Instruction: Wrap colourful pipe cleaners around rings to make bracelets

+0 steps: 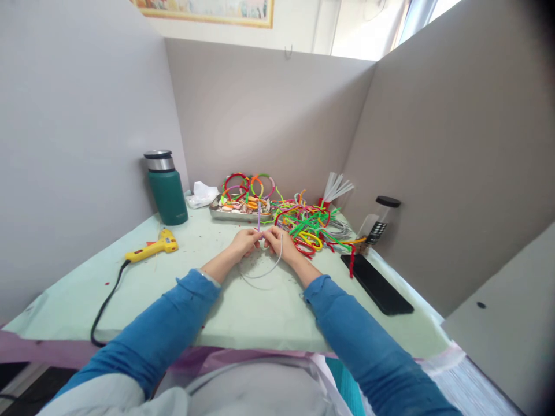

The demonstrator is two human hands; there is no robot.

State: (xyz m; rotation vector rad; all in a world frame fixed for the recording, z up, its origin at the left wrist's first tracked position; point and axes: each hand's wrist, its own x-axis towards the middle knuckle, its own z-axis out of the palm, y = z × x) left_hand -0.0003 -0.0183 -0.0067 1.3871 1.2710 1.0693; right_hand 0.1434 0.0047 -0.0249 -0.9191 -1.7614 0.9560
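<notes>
A light purple pipe cleaner [259,217] stands upright between my hands, its lower end at my fingertips. My left hand [245,242] pinches it from the left. My right hand [280,239] is closed close beside it, with a thin pale grey hoop [274,268] caught in its fingers. The hoop hangs below both hands in a round curve. My fingers hide the spot where the hoop and pipe cleaner meet. Just beyond my right hand lies a heap of coloured pipe cleaners [310,221].
Left of my arms are a yellow glue gun [152,246] with a black cord and a green bottle [167,193]. Finished-looking coloured hoops [236,184] rest on a metal tray [240,217]. White glue sticks [336,188], a clear bottle [380,222] and a black phone [377,284] sit right. Partitions [269,115] enclose the table.
</notes>
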